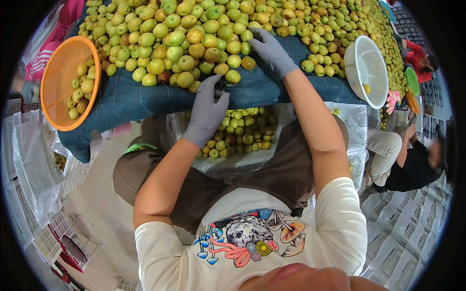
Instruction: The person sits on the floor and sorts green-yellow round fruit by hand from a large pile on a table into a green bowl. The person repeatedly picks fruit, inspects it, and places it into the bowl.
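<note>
Both hands wear grey gloves. My left hand (208,109) is at the front edge of a blue cloth (251,89), fingers apart, just below the heap of green and brownish round fruit (174,54). My right hand (272,52) lies over the cloth at the heap's edge, its fingertips beside the fruit and nothing seen in its grasp. A loose fruit (233,76) sits on the cloth between the hands. Under the cloth's edge, between my knees, a container lined with clear plastic (233,165) holds more of the fruit.
An orange plastic basket (54,85) with several fruits leans at the left. A white basket (367,62) with a fruit inside stands at the right. Beyond it sit a person in black (411,167) and a person in red (418,62). Plastic-lined crates (397,225) stand lower right.
</note>
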Available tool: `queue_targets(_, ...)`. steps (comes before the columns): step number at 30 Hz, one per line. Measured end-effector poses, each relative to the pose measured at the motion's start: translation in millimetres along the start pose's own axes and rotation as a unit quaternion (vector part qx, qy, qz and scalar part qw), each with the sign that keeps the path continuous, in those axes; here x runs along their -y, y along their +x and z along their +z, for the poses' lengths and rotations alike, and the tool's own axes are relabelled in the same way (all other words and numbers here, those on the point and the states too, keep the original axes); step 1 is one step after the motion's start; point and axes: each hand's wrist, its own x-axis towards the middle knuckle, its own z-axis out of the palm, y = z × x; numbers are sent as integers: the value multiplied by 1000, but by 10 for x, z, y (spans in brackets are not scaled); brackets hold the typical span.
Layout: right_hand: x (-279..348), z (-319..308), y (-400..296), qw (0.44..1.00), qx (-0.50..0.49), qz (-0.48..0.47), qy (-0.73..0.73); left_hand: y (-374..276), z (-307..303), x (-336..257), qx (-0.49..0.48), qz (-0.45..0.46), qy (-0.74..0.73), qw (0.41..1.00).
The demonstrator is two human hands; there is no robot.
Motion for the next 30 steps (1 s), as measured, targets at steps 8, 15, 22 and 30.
queue_targets(8, 176, -29, -14, 983, 158, 67, 65, 9, 10, 48, 16, -5, -22, 1000)
queue_targets(15, 734, -299, -447, 972, 232, -33, 25, 56, -81, -247, 43, -205, -298, 931)
queue_targets(22, 562, -383, -185, 982, 98, -151, -64, 114, -127, -395, 91, -298, -463, 830)
queue_targets(30, 278, -246, 1011, 860, 114, 10, -498, 165, -52, -376, 59, -283, -449, 846)
